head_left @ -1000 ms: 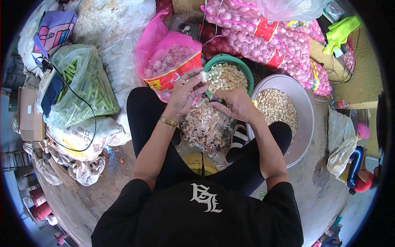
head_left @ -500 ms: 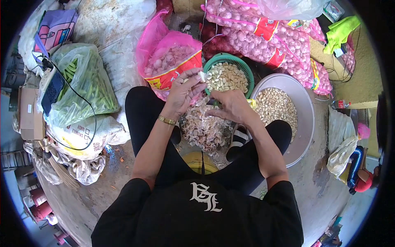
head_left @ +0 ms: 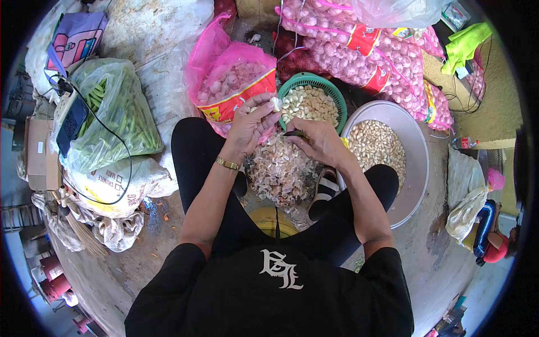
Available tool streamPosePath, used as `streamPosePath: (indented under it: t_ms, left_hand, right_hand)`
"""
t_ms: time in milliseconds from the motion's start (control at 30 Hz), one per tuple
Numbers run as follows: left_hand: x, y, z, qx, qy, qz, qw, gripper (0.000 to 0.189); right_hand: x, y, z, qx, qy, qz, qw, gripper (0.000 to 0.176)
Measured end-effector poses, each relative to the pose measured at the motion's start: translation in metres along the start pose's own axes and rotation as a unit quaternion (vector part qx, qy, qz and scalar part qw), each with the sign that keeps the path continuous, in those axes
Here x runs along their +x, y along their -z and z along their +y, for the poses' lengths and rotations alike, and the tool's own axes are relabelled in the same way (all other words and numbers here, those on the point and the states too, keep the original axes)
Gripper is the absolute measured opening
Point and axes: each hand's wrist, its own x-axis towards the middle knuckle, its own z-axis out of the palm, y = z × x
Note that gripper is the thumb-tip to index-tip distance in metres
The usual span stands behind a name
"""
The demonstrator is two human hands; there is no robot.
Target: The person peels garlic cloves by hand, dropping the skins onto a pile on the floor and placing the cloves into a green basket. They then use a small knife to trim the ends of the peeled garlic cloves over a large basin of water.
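Observation:
My left hand (head_left: 251, 124), with a gold watch at its wrist, pinches a white garlic clove (head_left: 275, 104) between thumb and fingertips. Just right of it, my right hand (head_left: 321, 141) is closed on a small dark tool that looks like a knife (head_left: 295, 133); most of it is hidden by the fingers. Behind both hands stands a green basket (head_left: 341, 100) of peeled garlic cloves (head_left: 310, 104). Beneath them lies a heap of papery garlic skins (head_left: 281, 171). A pink mesh bag of garlic (head_left: 233, 78) leans beyond my left hand.
A wide pale basin (head_left: 416, 168) of unpeeled cloves (head_left: 379, 147) sits by my right knee. Full garlic sacks (head_left: 365, 53) are stacked at the back right. A clear bag of green vegetables (head_left: 115, 112) rests at the left. Another person (head_left: 495, 247) is at the far right.
My right hand has turned, and its fingers have closed in; the dark tool now shows between them. My left hand keeps its pinch on the clove, almost unmoved.

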Motion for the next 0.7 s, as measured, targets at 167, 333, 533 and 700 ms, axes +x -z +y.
streamPosePath:
  t_ms: [167, 333, 533, 700]
  left_hand:
    - [0.001, 0.005, -0.002, -0.002, 0.008, -0.020, 1.000, 0.025]
    - [0.001, 0.001, -0.002, -0.017, 0.013, -0.023, 1.000, 0.024]
    - [0.002, 0.006, -0.006, 0.011, 0.011, -0.036, 0.999, 0.027]
    - [0.003, 0.007, -0.005, 0.009, 0.015, -0.041, 0.999, 0.026]
  right_hand:
    - [-0.003, -0.004, 0.001, 0.017, 0.051, 0.016, 0.998, 0.018]
    - [-0.006, 0.005, -0.005, -0.024, -0.066, -0.086, 0.994, 0.020]
    - [-0.003, -0.003, 0.008, 0.051, 0.005, -0.033, 0.998, 0.027]
    - [-0.004, -0.006, 0.008, 0.046, 0.010, -0.023, 0.999, 0.023]
